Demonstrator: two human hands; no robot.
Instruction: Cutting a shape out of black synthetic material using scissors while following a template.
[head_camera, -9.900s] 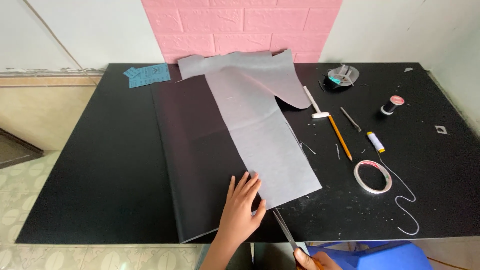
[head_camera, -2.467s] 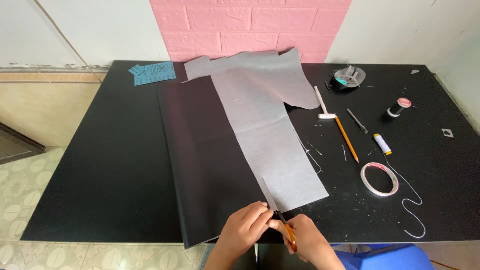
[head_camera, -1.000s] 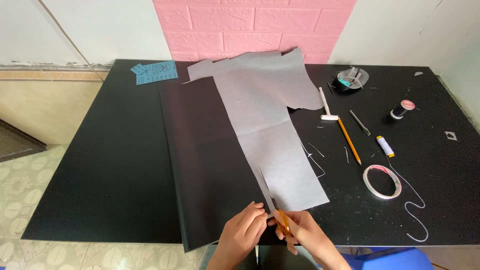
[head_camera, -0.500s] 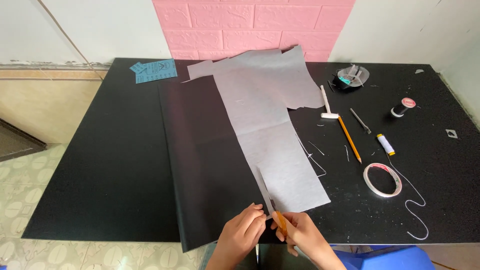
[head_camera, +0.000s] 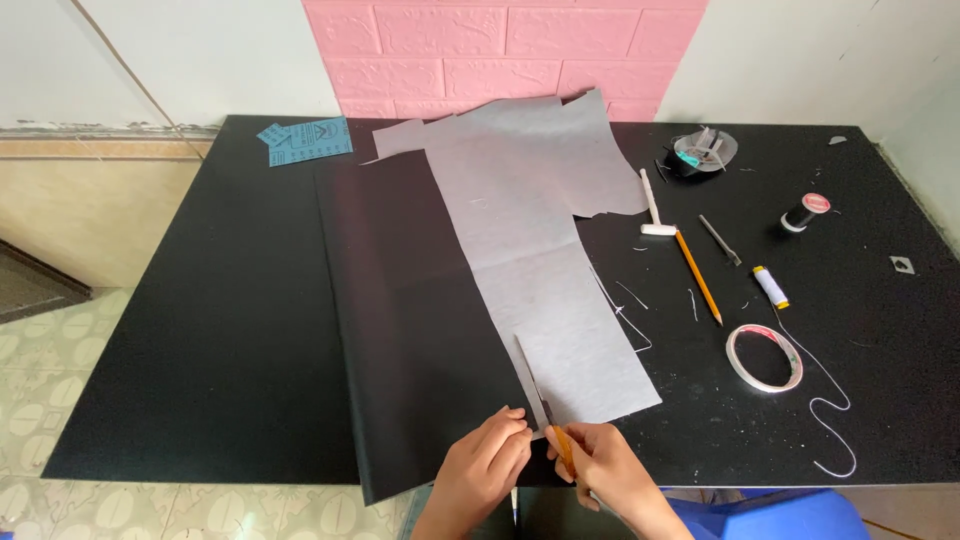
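A sheet of black fabric (head_camera: 400, 330) lies on the black table (head_camera: 200, 330) with a long grey paper pattern (head_camera: 540, 240) on top. My right hand (head_camera: 600, 470) holds scissors (head_camera: 535, 390) with orange handles; the blades point away from me along the pattern's left edge near the front of the table. My left hand (head_camera: 485, 465) pinches the near edge of the fabric and pattern just left of the blades.
To the right lie a pencil (head_camera: 698, 275), a white seam ripper (head_camera: 652, 205), a roll of tape (head_camera: 765, 357), a black thread spool (head_camera: 803, 212), a small white spool (head_camera: 771, 287) with loose thread, and a round dish (head_camera: 703, 152). Blue paper pieces (head_camera: 305, 140) sit far left.
Over the last second the scissors have stayed at the pattern's near left edge and both hands have shifted only slightly. Ten seconds ago my left hand lay flat on the pattern.
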